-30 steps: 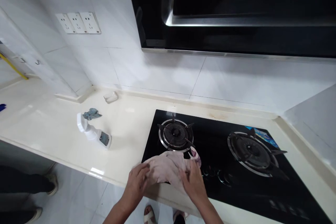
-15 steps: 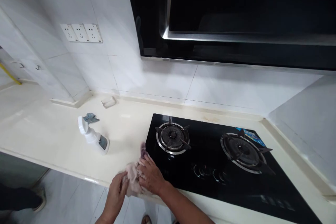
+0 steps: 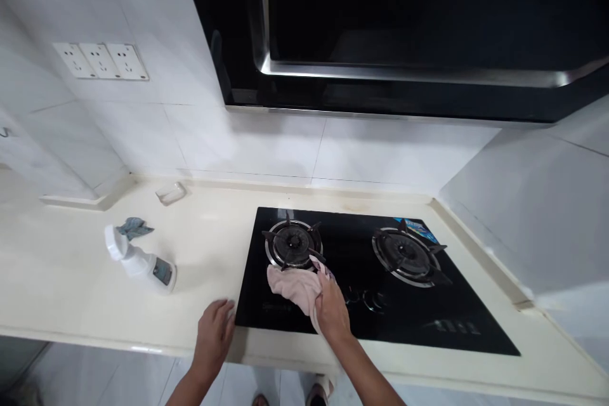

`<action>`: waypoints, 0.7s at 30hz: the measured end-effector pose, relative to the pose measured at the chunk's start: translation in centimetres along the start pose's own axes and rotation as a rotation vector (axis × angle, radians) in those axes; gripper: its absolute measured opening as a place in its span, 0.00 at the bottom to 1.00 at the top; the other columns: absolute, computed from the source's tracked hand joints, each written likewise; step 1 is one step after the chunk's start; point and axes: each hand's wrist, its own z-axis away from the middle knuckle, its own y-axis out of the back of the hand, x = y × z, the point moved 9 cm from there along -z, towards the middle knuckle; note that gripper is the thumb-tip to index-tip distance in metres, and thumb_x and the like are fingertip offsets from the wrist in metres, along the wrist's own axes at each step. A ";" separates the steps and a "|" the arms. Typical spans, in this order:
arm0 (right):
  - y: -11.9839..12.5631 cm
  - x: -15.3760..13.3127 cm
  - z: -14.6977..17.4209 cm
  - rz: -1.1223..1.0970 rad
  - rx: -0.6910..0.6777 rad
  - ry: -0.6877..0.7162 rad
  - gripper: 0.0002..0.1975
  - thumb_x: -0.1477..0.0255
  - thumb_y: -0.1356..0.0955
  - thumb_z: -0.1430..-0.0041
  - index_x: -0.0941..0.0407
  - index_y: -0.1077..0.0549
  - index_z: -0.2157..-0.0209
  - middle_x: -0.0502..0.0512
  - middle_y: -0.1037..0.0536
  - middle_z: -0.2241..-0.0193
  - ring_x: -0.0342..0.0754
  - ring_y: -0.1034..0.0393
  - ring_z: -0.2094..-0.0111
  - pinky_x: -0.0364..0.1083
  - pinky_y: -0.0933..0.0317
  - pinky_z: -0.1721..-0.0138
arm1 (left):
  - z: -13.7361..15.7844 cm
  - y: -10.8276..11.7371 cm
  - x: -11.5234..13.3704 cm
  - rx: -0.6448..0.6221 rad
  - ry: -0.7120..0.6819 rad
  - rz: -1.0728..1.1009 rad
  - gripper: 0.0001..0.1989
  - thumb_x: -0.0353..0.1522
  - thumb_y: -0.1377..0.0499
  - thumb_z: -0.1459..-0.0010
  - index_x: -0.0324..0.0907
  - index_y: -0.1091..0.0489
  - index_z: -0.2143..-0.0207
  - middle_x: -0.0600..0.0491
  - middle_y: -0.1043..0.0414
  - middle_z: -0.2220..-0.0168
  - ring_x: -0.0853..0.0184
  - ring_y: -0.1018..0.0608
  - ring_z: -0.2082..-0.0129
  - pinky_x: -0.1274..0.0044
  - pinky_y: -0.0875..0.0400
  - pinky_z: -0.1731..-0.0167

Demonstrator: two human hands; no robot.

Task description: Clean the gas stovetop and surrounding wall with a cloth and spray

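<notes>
A pale pink cloth (image 3: 295, 285) is bunched in my right hand (image 3: 332, 306), whose fingers are closed on it. The cloth hangs over the front of the left burner (image 3: 292, 243) and onto the black glass of the gas stove (image 3: 349, 238). My left hand (image 3: 215, 335) rests on the cream countertop (image 3: 209, 266) by the stove's front left corner, holding nothing, its fingers loosely bent. To its left a white spray bottle (image 3: 140, 261) stands on the counter. Behind that bottle lies a crumpled grey-blue cloth (image 3: 134, 227).
A range hood (image 3: 380, 92) overhangs the stove. The right burner (image 3: 406, 252) and knobs (image 3: 374, 300) lie right of my right hand. A small clear container (image 3: 170, 193) sits near the back wall, below several sockets (image 3: 101, 61).
Both hands were on the cloth at the stove's left edge. My left hand has let go; my right hand has carried the cloth right, onto the stove. The view has shifted right.
</notes>
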 end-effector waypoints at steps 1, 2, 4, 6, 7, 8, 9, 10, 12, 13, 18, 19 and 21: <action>0.3 -0.5 0.2 0.036 0.010 0.023 0.28 0.78 0.42 0.41 0.54 0.34 0.40 0.60 0.40 0.39 0.57 0.48 0.36 0.57 0.48 0.38 | -0.2 -0.7 0.4 -0.006 -0.019 -0.017 0.13 0.35 0.48 0.34 0.43 0.28 0.53 0.45 0.26 0.53 0.59 0.24 0.51 0.66 0.26 0.52; 0.4 -1.1 0.6 0.071 -0.003 0.054 0.27 0.76 0.41 0.39 0.51 0.35 0.39 0.57 0.44 0.36 0.59 0.54 0.34 0.59 0.50 0.37 | -0.2 -1.4 0.7 -0.019 -0.032 -0.038 0.12 0.35 0.49 0.34 0.43 0.28 0.53 0.45 0.26 0.52 0.58 0.24 0.50 0.65 0.27 0.52; -0.5 -2.9 1.8 0.126 -0.108 0.145 0.23 0.69 0.37 0.38 0.44 0.33 0.41 0.52 0.49 0.33 0.65 0.64 0.32 0.67 0.57 0.37 | -0.2 -2.4 1.1 -0.048 -0.043 -0.087 0.12 0.34 0.48 0.34 0.43 0.28 0.54 0.45 0.26 0.51 0.57 0.25 0.48 0.64 0.28 0.51; -1.9 -4.3 2.9 0.147 -0.260 0.225 0.22 0.64 0.32 0.42 0.41 0.30 0.45 0.48 0.48 0.33 0.71 0.67 0.33 0.75 0.62 0.40 | -0.1 -3.0 1.2 -0.070 -0.047 -0.124 0.12 0.35 0.48 0.34 0.43 0.29 0.53 0.45 0.26 0.50 0.56 0.25 0.47 0.63 0.29 0.51; -2.3 -4.7 3.1 0.147 -0.319 0.245 0.21 0.65 0.31 0.43 0.41 0.29 0.46 0.48 0.45 0.34 0.73 0.65 0.33 0.76 0.62 0.41 | 0.0 -3.1 1.1 -0.073 -0.052 -0.132 0.12 0.35 0.48 0.34 0.43 0.29 0.52 0.45 0.26 0.50 0.56 0.25 0.47 0.63 0.30 0.51; -2.4 -4.8 3.1 0.150 -0.354 0.252 0.20 0.68 0.31 0.43 0.42 0.28 0.48 0.49 0.43 0.35 0.72 0.61 0.34 0.76 0.61 0.42 | 0.0 -3.1 1.1 -0.071 -0.057 -0.134 0.13 0.35 0.48 0.34 0.43 0.29 0.52 0.45 0.26 0.50 0.56 0.25 0.48 0.63 0.30 0.51; -2.3 -4.8 2.7 0.148 -0.368 0.249 0.20 0.73 0.33 0.43 0.44 0.27 0.50 0.49 0.40 0.37 0.70 0.57 0.35 0.73 0.57 0.42 | 0.1 -3.1 1.0 -0.069 -0.063 -0.134 0.13 0.36 0.48 0.34 0.43 0.28 0.53 0.45 0.26 0.50 0.56 0.25 0.48 0.64 0.30 0.51; -2.0 -4.6 2.0 0.124 -0.363 0.233 0.20 0.78 0.34 0.45 0.45 0.26 0.52 0.50 0.37 0.39 0.68 0.52 0.37 0.70 0.54 0.42 | 0.1 -3.0 1.0 -0.067 -0.067 -0.136 0.13 0.36 0.48 0.34 0.43 0.28 0.53 0.45 0.25 0.50 0.57 0.25 0.48 0.64 0.30 0.52; -0.8 -3.9 0.4 0.022 -0.337 0.195 0.20 0.83 0.37 0.50 0.49 0.24 0.59 0.51 0.31 0.44 0.61 0.43 0.42 0.62 0.48 0.42 | 0.1 -2.9 0.9 -0.057 -0.064 -0.145 0.12 0.36 0.48 0.34 0.44 0.28 0.53 0.46 0.25 0.51 0.57 0.24 0.49 0.65 0.30 0.53; -0.1 -3.4 -0.4 -0.040 -0.322 0.171 0.19 0.84 0.38 0.52 0.51 0.24 0.62 0.51 0.29 0.48 0.58 0.40 0.45 0.58 0.46 0.43 | 0.1 -2.8 0.9 -0.048 -0.064 -0.153 0.12 0.36 0.48 0.35 0.44 0.28 0.53 0.46 0.25 0.51 0.58 0.24 0.49 0.66 0.30 0.53; 5.7 0.7 -4.0 -0.285 -0.218 0.045 0.25 0.80 0.42 0.52 0.55 0.30 0.52 0.54 0.25 0.59 0.49 0.30 0.58 0.48 0.35 0.54 | 0.1 -2.4 1.4 -0.013 -0.065 -0.178 0.12 0.36 0.47 0.35 0.44 0.29 0.53 0.47 0.24 0.51 0.58 0.24 0.50 0.66 0.29 0.53; 7.7 1.7 -4.8 -0.377 -0.178 0.020 0.27 0.78 0.42 0.51 0.55 0.33 0.48 0.54 0.26 0.57 0.49 0.30 0.58 0.47 0.35 0.54 | 0.1 -2.2 1.5 -0.011 -0.058 -0.176 0.12 0.35 0.47 0.35 0.44 0.30 0.53 0.47 0.24 0.51 0.58 0.24 0.49 0.66 0.29 0.53; 12.1 3.3 -6.7 -0.546 -0.095 0.024 0.28 0.74 0.41 0.49 0.54 0.34 0.45 0.55 0.27 0.53 0.49 0.31 0.55 0.47 0.36 0.51 | 0.0 -2.0 1.7 -0.014 -0.044 -0.169 0.12 0.35 0.47 0.35 0.44 0.30 0.53 0.47 0.25 0.51 0.59 0.24 0.49 0.66 0.29 0.52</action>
